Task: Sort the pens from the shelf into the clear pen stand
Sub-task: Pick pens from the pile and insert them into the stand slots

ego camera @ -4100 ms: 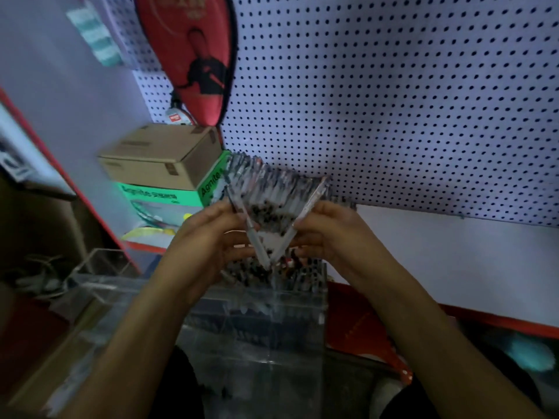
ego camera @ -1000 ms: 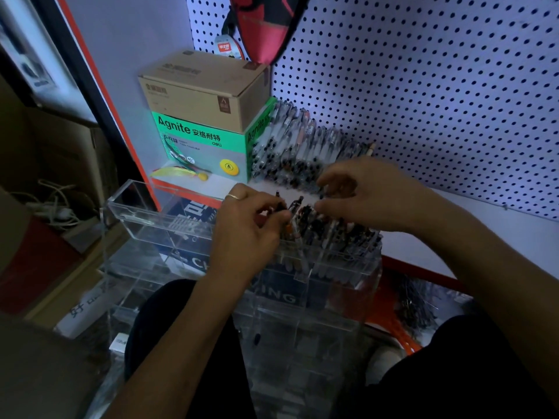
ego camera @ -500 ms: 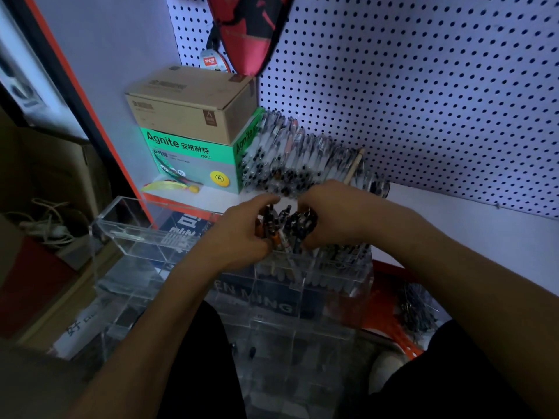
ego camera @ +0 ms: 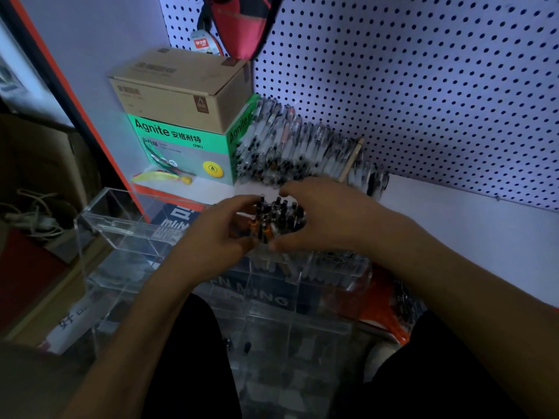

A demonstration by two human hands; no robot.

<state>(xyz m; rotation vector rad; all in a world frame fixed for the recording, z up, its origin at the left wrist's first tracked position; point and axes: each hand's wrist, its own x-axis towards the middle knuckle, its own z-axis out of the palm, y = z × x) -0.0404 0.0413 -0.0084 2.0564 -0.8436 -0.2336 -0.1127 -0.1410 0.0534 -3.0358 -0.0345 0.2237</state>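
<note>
A clear acrylic pen stand (ego camera: 127,237) with several compartments sits in front of me, below the shelf edge. A bunch of pens (ego camera: 276,217) stands upright in one of its back compartments. My left hand (ego camera: 211,240) and my right hand (ego camera: 326,219) curl round this bunch from both sides, fingertips nearly meeting. Behind them a large pile of clear-barrelled pens (ego camera: 290,146) leans on the white shelf (ego camera: 469,225) against the pegboard.
A brown carton (ego camera: 181,86) stacked on a green Agnite box (ego camera: 181,149) stands at the shelf's left end. A red racket cover (ego camera: 242,22) hangs on the pegboard (ego camera: 423,86). An orange post (ego camera: 75,116) borders the shelf on the left. Cables (ego camera: 33,219) lie far left.
Four seconds ago both hands held a fan of pens up above the stand. Since then the pens went down into a compartment, and both hands have closed in round the bunch.
</note>
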